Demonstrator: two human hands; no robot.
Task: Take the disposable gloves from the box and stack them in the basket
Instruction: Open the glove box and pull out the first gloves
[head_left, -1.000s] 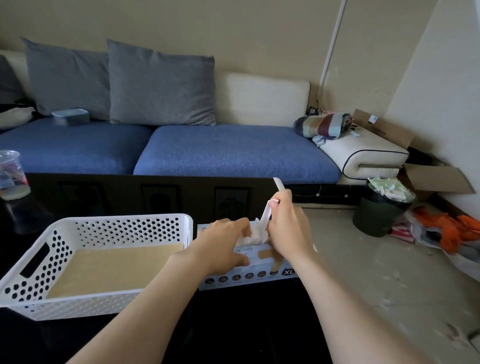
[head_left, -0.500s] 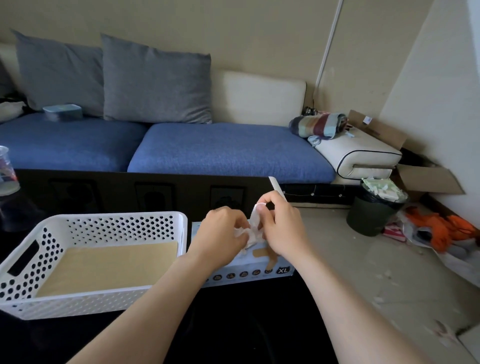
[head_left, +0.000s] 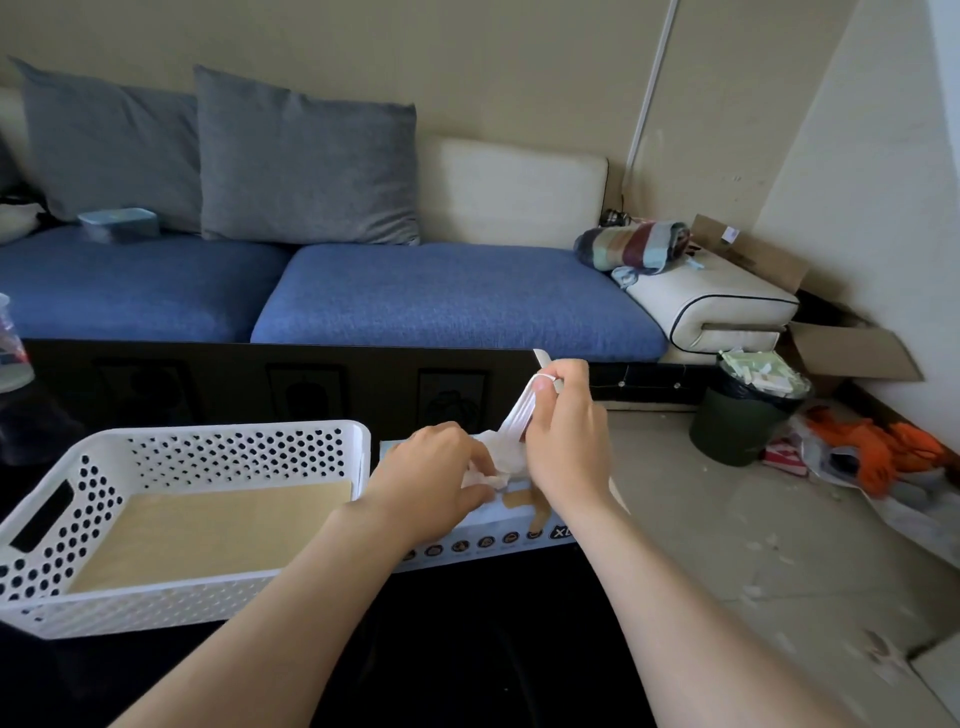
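**Insp:** Basket status?
**Aud:** White basket (head_left: 234, 434) sits at left on the dark counter (head_left: 467, 649). Tan liner (head_left: 208, 535) on its floor shows bare, no gloves seen inside. Stack count nil, as far as visible.

**Insp:** Box?
**Aud:** Found glove box (head_left: 498, 540) just right of basket. Can't confirm contact. Top mostly hidden by both hands. "XL" mark on front face.

**Insp:** L side?
**Aud:** Found left hand (head_left: 436, 478) on top of box, fingers curled round a crumpled glove wad (head_left: 488, 473) at the opening. Judged: pinning the rest so only one comes away.

**Insp:** R side?
**Aud:** Found right hand (head_left: 566, 447) above box, further right. Thumb and fingers pinch one white glove (head_left: 511, 418) near its upper end. It is stretched taut and runs down-left into the wad. Lower end not free.

**Insp:** Progress?
**Aud:** Early. Est. step in hand: extraction of first glove, incomplete. Left to do: free it, carry it left over basket rim, lay it flat on liner, repeat for remainder. Qty left in box: can't tell, opening covered.
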